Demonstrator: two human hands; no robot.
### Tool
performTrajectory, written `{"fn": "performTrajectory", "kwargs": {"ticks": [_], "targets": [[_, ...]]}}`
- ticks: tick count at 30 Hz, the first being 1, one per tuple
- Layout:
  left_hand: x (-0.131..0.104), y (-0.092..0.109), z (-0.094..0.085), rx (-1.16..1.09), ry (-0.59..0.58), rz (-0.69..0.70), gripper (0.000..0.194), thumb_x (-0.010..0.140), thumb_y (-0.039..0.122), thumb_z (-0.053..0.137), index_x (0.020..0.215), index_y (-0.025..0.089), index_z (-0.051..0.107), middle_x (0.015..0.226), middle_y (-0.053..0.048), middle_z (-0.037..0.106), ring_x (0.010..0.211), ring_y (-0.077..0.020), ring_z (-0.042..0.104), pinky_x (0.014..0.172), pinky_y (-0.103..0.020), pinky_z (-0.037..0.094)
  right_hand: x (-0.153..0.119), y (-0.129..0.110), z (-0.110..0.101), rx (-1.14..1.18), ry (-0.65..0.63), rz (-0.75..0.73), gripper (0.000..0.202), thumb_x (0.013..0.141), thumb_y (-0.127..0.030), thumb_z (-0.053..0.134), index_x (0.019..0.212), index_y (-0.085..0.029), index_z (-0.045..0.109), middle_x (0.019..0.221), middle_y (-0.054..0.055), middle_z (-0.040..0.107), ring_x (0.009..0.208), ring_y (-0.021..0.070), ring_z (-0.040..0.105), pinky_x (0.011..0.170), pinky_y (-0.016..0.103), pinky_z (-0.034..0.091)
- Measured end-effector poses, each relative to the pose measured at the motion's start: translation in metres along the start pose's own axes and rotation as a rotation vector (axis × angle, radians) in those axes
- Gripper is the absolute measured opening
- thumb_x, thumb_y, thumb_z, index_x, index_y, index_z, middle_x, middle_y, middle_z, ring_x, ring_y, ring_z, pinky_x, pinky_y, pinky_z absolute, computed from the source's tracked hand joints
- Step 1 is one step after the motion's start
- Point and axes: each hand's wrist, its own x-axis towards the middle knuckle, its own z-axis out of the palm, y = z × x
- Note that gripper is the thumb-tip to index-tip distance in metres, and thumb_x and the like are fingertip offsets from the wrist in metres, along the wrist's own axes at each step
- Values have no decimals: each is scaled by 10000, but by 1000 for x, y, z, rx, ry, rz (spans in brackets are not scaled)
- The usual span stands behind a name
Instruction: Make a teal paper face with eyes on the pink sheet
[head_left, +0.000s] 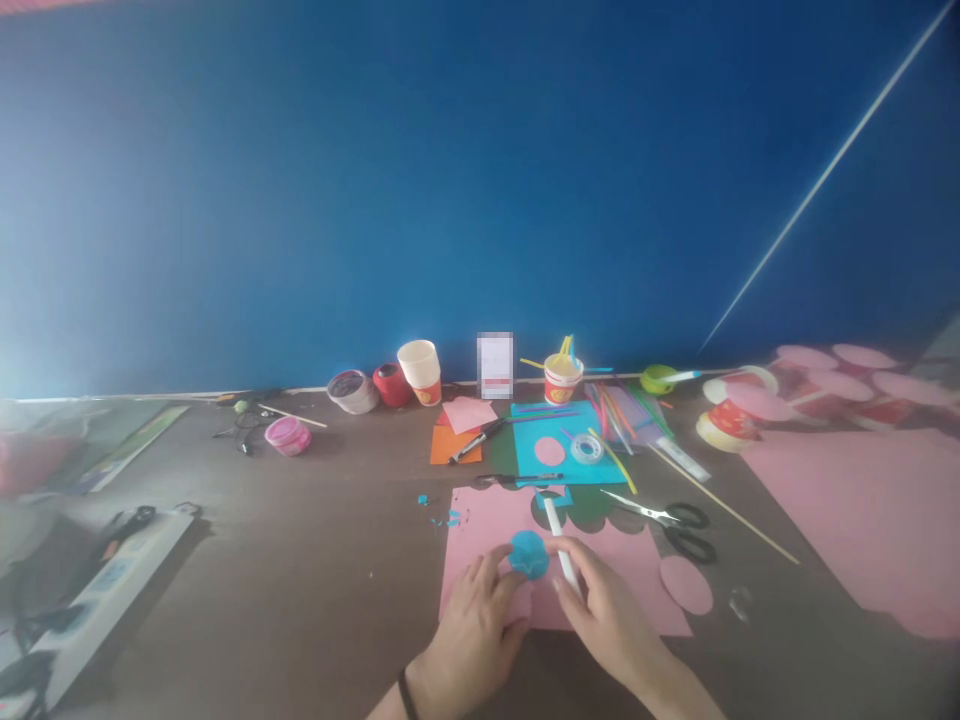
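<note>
Two hands are positioned over a scalloped pink sheet (480,520). The right hand (611,615) pinches a white stick (553,520) between thumb and fingers; the stick's upper end points away from the person. The left hand (476,620) has its fingertips at the left edge of a blue paper shape (529,556); whether they pinch it or only steady it cannot be told. The blue paper shape lies between both grips, close to the right index fingertip. Right of the right grip: a pink disc (685,585) overlapping the sheet's edge and, farther forward, open scissors (667,517). Ahead of the grips: a black pen (525,479), then a blue sheet (630,465) bearing a tape roll (587,449). Forward and left of the left grip: small blue scraps (453,518).
</note>
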Motion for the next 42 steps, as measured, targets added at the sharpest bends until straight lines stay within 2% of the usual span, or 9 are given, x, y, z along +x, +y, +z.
{"fn": "performTrajectory", "kwargs": {"ticks": [5, 11, 18, 22, 25, 29, 34, 37, 42], "targets": [[-1, -3, 4, 8, 15, -6, 581, 711, 76, 506, 1248, 277, 414, 1345, -57, 363, 1169, -266, 402, 963, -441, 384, -2, 2, -7, -39, 19, 18, 280, 872, -248, 379, 1136, -226, 466, 1035, 82, 615, 898, 213, 600, 807, 352, 483], [-2, -3, 5, 7, 18, -18, 556, 723, 92, 515, 1238, 284, 426, 1343, -54, 364, 1170, -262, 402, 969, -435, 382, 1, 16, -26, -145, 99, 36, 327, 856, -239, 370, 1170, -240, 462, 1118, 98, 601, 1034, 229, 572, 847, 359, 476], [-2, 1, 1, -1, 15, -44, 598, 704, 89, 529, 1255, 290, 418, 1329, -55, 380, 1158, -263, 416, 967, -421, 389, 9, 65, -69, -445, 311, -40, 330, 785, -162, 370, 1037, -238, 569, 1101, 60, 618, 957, 193, 622, 756, 273, 502], [-4, 4, 0, -14, 8, -42, 597, 691, 83, 535, 1244, 280, 428, 1314, -63, 395, 1145, -265, 432, 960, -425, 396, 15, 92, -100, -614, 331, 21, 286, 790, -180, 371, 956, -256, 592, 1083, 30, 620, 837, 181, 657, 590, 247, 499], [-3, -1, -3, -38, 29, -20, 547, 702, 77, 522, 1210, 265, 448, 1310, -68, 392, 1162, -248, 430, 957, -399, 406, 21, 111, -115, -688, 342, 45, 268, 777, -182, 384, 924, -252, 596, 1034, 23, 645, 807, 188, 661, 573, 259, 490], [9, -22, -16, -10, 128, 5, 355, 775, 136, 493, 1120, 221, 488, 1277, -100, 418, 1132, -237, 468, 917, -387, 436, 30, 132, -120, -740, 362, 53, 274, 757, -171, 393, 898, -241, 616, 943, 39, 677, 795, 212, 660, 608, 292, 491], [25, -55, -40, 78, 271, -49, 273, 814, 169, 471, 1080, 216, 508, 1166, -95, 497, 1091, -238, 501, 895, -390, 446, 36, 146, -119, -714, 360, 25, 284, 766, -184, 389, 940, -231, 609, 999, 54, 658, 857, 220, 643, 675, 316, 499], [28, -65, -47, 101, 295, -88, 255, 819, 185, 478, 1070, 214, 518, 1136, -88, 512, 1048, -230, 532, 872, -369, 461, 38, 150, -118, -706, 350, -9, 288, 753, -170, 389, 925, -213, 616, 977, 69, 656, 866, 226, 635, 710, 333, 499], [28, -69, -46, 120, 284, -121, 264, 801, 156, 488, 1055, 214, 525, 1114, -74, 524, 999, -213, 550, 849, -343, 469, 40, 156, -118, -702, 356, -43, 291, 747, -136, 387, 905, -199, 624, 967, 78, 655, 870, 223, 626, 748, 339, 495]]}}
